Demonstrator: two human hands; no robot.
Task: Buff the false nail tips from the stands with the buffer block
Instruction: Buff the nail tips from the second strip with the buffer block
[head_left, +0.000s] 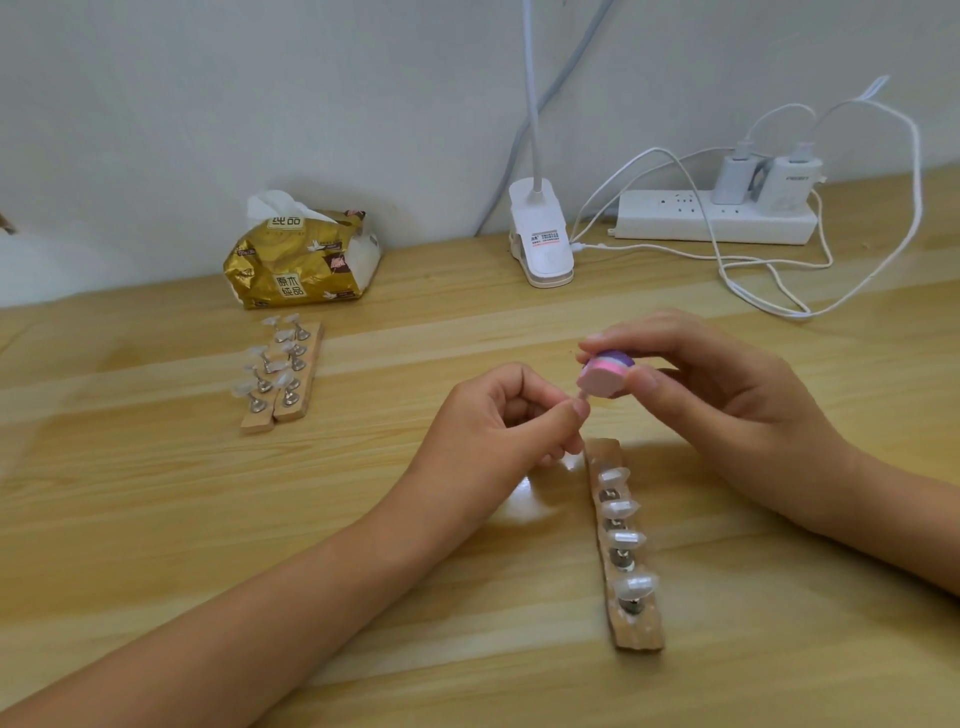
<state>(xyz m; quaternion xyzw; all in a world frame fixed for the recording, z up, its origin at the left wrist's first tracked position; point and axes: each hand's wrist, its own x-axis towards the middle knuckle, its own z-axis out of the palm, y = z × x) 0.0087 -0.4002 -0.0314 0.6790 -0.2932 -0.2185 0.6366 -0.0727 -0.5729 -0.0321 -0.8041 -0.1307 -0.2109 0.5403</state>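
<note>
**Right hand** (727, 379): grips the buffer block (605, 375), thumb on the near side, fingertips curled over the top. The forearm enters from the right edge and the hand is raised off the table.

**Buffer block**: small, with a pale pink face and pink and purple layers. Its lower edge meets the false nail tip (582, 398).

**Left hand** (498, 415): the thumb and forefinger pinch the false nail tip, and the other fingers are curled into the palm. The forearm enters from the lower left corner. Only a small pale end of the tip shows above the thumb.

**Near stand** (631, 631): a wooden strip lying just below the left hand's fingers and running toward the viewer. It carries four translucent nail tips on metal holders.

**Far stands** (283, 402): two wooden strips side by side, well to the left of the hands. They are filled with clear tips on metal holders.

**Table** (156, 493): light wood grain.

**Tissue pack** (301, 260): gold wrapper, a white tissue pulled up at the top, printed 原木纯品.

**Clip lamp** (540, 249): white, with a gooseneck rising out of view. The print on its label is too small to read.

**Power strip** (717, 221): white, lying against the wall. It holds two chargers (789, 182); the grey lettering on the right one is blurred.

**White cables** (753, 296): looped on the table.
</note>
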